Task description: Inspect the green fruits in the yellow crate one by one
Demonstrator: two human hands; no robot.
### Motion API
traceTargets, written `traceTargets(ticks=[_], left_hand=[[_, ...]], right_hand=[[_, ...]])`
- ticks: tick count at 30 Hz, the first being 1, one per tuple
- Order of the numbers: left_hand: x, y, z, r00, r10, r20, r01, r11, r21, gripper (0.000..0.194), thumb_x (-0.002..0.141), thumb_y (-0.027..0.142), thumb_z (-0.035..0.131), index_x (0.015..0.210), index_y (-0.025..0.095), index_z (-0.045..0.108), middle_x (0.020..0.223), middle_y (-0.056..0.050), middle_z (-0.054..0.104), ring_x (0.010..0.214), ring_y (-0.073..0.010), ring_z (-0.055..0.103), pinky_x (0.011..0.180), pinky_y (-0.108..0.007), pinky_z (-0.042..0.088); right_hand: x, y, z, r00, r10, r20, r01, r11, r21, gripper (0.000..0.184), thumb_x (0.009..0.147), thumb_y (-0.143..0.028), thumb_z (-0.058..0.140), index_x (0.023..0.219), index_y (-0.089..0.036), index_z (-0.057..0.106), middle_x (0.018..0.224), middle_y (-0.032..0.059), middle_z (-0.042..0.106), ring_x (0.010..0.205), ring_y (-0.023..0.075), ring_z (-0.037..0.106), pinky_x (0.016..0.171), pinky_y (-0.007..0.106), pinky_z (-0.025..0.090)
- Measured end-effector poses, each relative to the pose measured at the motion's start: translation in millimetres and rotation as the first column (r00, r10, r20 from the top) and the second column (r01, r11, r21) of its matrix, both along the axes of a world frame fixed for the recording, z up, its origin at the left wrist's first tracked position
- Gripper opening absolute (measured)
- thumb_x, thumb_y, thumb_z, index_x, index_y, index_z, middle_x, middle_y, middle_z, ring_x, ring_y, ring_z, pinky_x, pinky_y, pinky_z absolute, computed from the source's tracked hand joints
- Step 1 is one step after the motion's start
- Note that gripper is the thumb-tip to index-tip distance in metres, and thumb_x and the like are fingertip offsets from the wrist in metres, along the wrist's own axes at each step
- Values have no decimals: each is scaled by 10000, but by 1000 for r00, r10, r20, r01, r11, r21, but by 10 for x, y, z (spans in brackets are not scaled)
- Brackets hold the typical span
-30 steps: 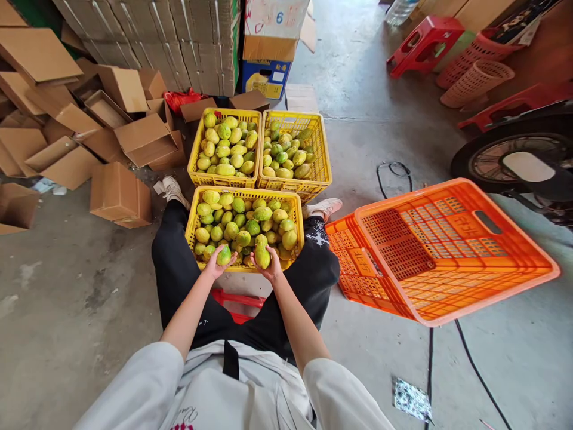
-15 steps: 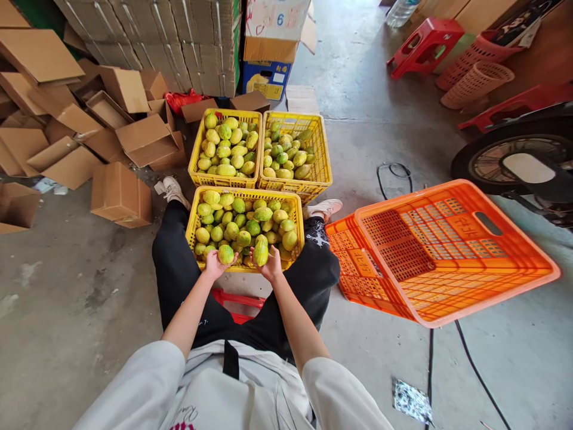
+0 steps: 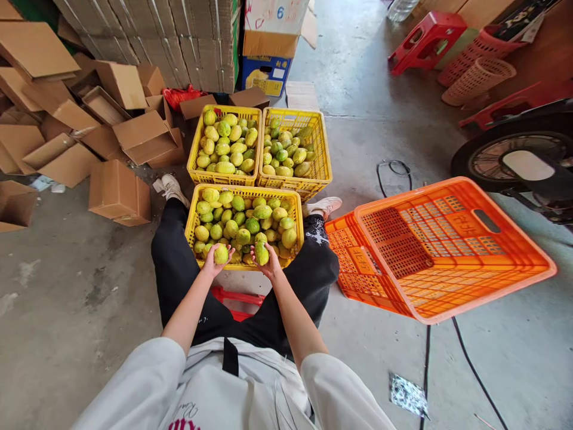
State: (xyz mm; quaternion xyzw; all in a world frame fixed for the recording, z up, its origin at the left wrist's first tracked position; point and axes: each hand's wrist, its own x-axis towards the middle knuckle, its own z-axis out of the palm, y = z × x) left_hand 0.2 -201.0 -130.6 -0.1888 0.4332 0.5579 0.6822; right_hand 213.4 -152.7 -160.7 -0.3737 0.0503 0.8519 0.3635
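I sit on a low red stool (image 3: pixel 237 300) with a yellow crate (image 3: pixel 245 192) of green-yellow fruit between my legs. My left hand (image 3: pixel 215 260) is curled round one round green fruit (image 3: pixel 221 254) over the crate's near edge. My right hand (image 3: pixel 267 264) grips another green fruit (image 3: pixel 261 254) right beside it. Both hands are palm up, a few centimetres apart. Two more yellow crates, one on the left (image 3: pixel 224 178) and one on the right (image 3: pixel 323 149), stand side by side just beyond, each holding the same fruit.
An empty orange crate (image 3: pixel 447 263) lies tilted on the floor to my right, over black cables (image 3: pixel 474 370). Cardboard boxes (image 3: pixel 119 194) pile up on the left and at the back. A motorbike wheel (image 3: pixel 514 158), red stools (image 3: pixel 425 39) and pink baskets (image 3: pixel 477 80) stand at right.
Both hands have turned their fruit slightly while staying over the crate's near edge. The view shifted a little downward.
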Motion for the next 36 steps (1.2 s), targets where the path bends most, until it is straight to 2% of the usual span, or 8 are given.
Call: traceTargets(ticks=[6, 9, 13, 17, 21, 26, 32, 36], left_hand=[[5, 10, 11, 1000, -29, -3, 29, 1000, -2, 166, 937, 290, 563, 1028, 161, 618, 746, -54, 682, 601, -157, 660, 593, -265, 594], [14, 7, 10, 999, 36, 0, -36, 999, 1, 278, 942, 375, 523, 1087, 161, 624, 814, -91, 710, 762, -233, 725, 737, -387, 636], [22, 2, -4, 997, 75, 8, -75, 997, -33, 337, 952, 289, 400, 1167, 140, 612, 951, -146, 738, 976, -312, 741, 852, -516, 618], [20, 12, -32, 1000, 14, -2, -14, 1000, -2, 322, 982, 284, 432, 1196, 128, 614, 976, -163, 743, 966, -297, 746, 789, -429, 631], [11, 12, -45, 1000, -17, -12, 17, 999, -36, 271, 969, 360, 565, 1130, 150, 625, 797, -97, 708, 715, -220, 720, 613, -302, 610], [18, 5, -15, 998, -18, -55, 15, 999, -48, 188, 931, 231, 567, 1103, 183, 627, 780, -46, 692, 709, -188, 713, 671, -309, 631], [28, 7, -1, 991, -112, -71, 112, 994, -7, 138, 926, 209, 547, 997, 147, 648, 758, -56, 688, 611, -150, 664, 561, -243, 573], [29, 1, -14, 996, -75, -40, 75, 997, -11, 217, 946, 306, 529, 1008, 142, 655, 784, -87, 700, 703, -208, 708, 675, -334, 618]], right_hand=[[-19, -11, -11, 1000, 3, 8, -3, 1000, 24, 162, 909, -337, 654, 991, -200, 635, 836, 59, 735, 689, 196, 715, 603, 314, 639], [-17, -9, -19, 999, -35, 19, 35, 999, 35, 210, 894, -400, 658, 976, -207, 637, 831, 60, 735, 760, 235, 739, 654, 370, 653], [-4, -8, -13, 997, -74, -20, 75, 997, 28, 266, 840, -411, 611, 1013, -210, 634, 952, 98, 761, 926, 299, 750, 712, 454, 653], [2, -14, -19, 996, -69, -55, 71, 996, 45, 282, 762, -340, 608, 1015, -215, 625, 1020, 116, 764, 1032, 326, 737, 774, 499, 638], [-9, -24, -39, 999, -25, -32, 27, 998, 64, 231, 781, -328, 658, 982, -217, 636, 883, 79, 754, 992, 311, 749, 784, 471, 644], [-18, -24, -39, 999, -15, 33, 16, 1000, -21, 207, 847, -381, 685, 943, -206, 631, 778, 68, 720, 810, 269, 751, 715, 434, 667], [-42, -10, -16, 1000, 18, -1, -18, 999, -30, 196, 907, -358, 622, 991, -181, 628, 840, 87, 731, 782, 235, 736, 645, 359, 661], [-31, -12, -19, 1000, 18, -9, -18, 1000, -24, 224, 902, -393, 641, 990, -187, 636, 844, 80, 733, 703, 205, 710, 627, 330, 649]])
